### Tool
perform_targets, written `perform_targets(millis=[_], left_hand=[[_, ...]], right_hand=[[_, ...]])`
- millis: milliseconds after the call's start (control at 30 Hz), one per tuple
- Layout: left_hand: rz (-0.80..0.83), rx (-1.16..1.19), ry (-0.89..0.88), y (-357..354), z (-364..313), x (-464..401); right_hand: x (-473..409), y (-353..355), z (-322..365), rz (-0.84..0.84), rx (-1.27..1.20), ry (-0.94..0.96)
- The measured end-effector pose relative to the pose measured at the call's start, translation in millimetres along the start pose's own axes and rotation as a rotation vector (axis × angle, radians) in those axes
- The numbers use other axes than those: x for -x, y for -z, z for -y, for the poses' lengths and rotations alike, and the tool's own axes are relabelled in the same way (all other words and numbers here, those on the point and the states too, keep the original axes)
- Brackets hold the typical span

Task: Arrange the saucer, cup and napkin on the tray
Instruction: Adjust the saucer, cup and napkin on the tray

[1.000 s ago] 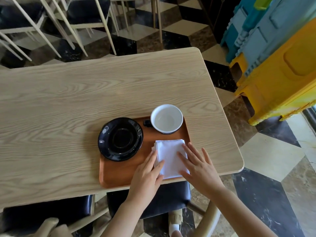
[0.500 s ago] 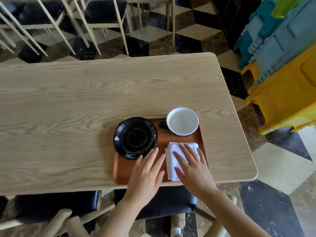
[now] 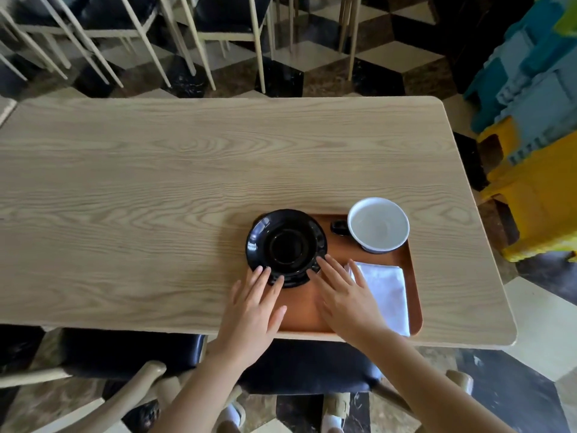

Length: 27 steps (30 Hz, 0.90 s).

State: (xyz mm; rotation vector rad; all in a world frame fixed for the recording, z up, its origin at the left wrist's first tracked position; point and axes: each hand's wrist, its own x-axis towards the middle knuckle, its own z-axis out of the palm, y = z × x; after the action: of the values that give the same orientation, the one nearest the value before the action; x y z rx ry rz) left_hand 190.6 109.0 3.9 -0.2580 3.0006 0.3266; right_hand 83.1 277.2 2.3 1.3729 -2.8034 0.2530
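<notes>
An orange-brown tray (image 3: 413, 278) lies at the table's near right edge. A black saucer (image 3: 285, 245) sits on its left end, overhanging the tray's left rim. A white cup (image 3: 377, 225) with a dark handle stands at the tray's far right corner. A folded white napkin (image 3: 385, 293) lies flat on the tray's near right part. My left hand (image 3: 253, 310) has its fingers spread, the tips touching the saucer's near left rim. My right hand (image 3: 346, 296) also has spread fingers, the tips at the saucer's near right rim, its side covering the napkin's left edge.
The light wooden table (image 3: 156, 198) stretches wide to the left and beyond the tray. A dark-cushioned chair (image 3: 131, 354) is tucked below the near edge. More chairs (image 3: 199, 29) stand past the far edge. Yellow and blue plastic stacks (image 3: 537, 135) stand to the right.
Both hands have left the napkin and moved left and forward to the saucer's near rim. The napkin stays flat on the tray. The camera view has shifted.
</notes>
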Motion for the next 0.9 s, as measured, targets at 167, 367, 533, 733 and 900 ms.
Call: perform_targets(millis=[167, 367, 533, 733, 900], left_hand=[[0.007, 0.018, -0.023, -3.3, 0.8, 8.9], [0.040, 0.015, -0.039, -6.8, 3.3, 24.7], [0.048, 0.008, -0.048, -11.1, 5.9, 33.3], [0.031, -0.006, -0.043, -12.2, 5.0, 33.7], [-0.022, -0.040, -0.048, -7.9, 0.6, 29.2]], right_hand=[[6.8, -0.2, 1.8, 0.002, -0.009, 0.018], [23.7, -4.9, 7.2, -0.011, -0.029, 0.034], [32.3, -7.6, 10.7, -0.024, -0.061, 0.024], [31.1, -5.0, 13.4, -0.018, -0.050, 0.017], [31.6, -3.2, 12.9, -0.024, -0.088, 0.020]])
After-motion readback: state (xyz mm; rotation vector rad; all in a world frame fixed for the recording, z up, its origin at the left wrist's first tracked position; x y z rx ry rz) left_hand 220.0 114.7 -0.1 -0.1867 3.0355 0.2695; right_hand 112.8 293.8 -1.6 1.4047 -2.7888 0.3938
